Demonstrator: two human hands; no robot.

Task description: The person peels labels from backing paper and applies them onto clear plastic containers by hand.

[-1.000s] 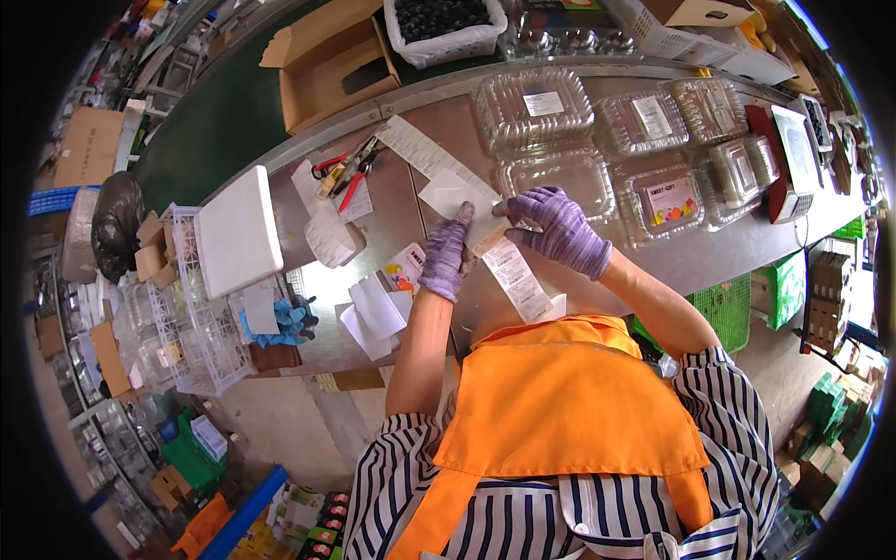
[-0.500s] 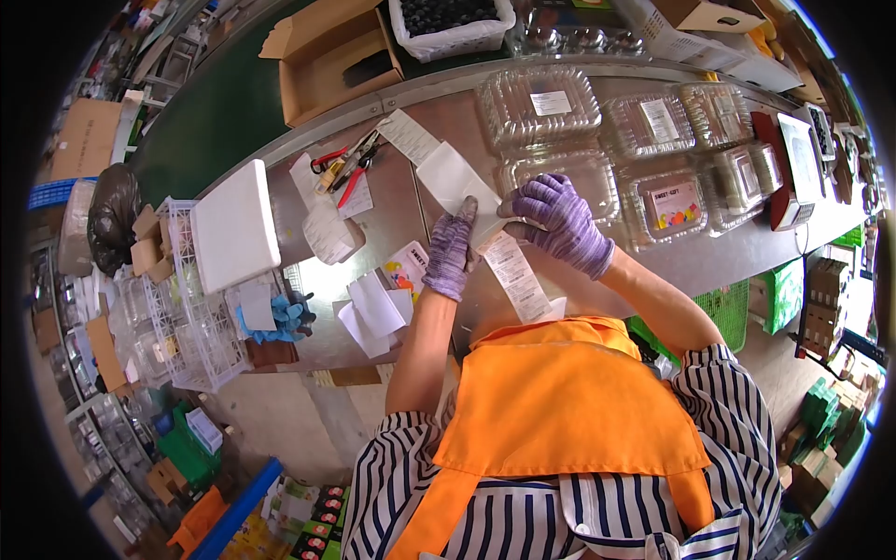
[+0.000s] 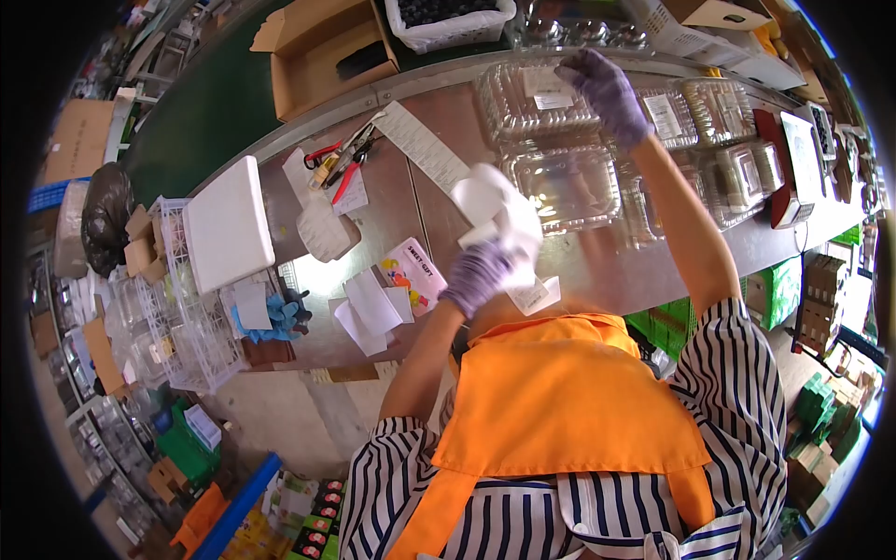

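White paper strip [image 3: 519,219]: curled, motion-blurred, at 1 o'clock from my left hand [image 3: 481,275], above the worktop [image 3: 644,271]. Left fingers gripped around its lower part. Right hand [image 3: 611,98] at 2 o'clock from the strip, over the upper clear container [image 3: 504,121], fingers bunched and bent; I cannot tell whether they pinch anything or touch the lid. Label [image 3: 553,102] on that lid, just beside the fingertips, at 8 o'clock.

Technique, my judgement: hold the strip loosely enough to avoid creasing; keep its slack off the lids. At the label, press lightly from middle outwards; thin plastic probably flexes.
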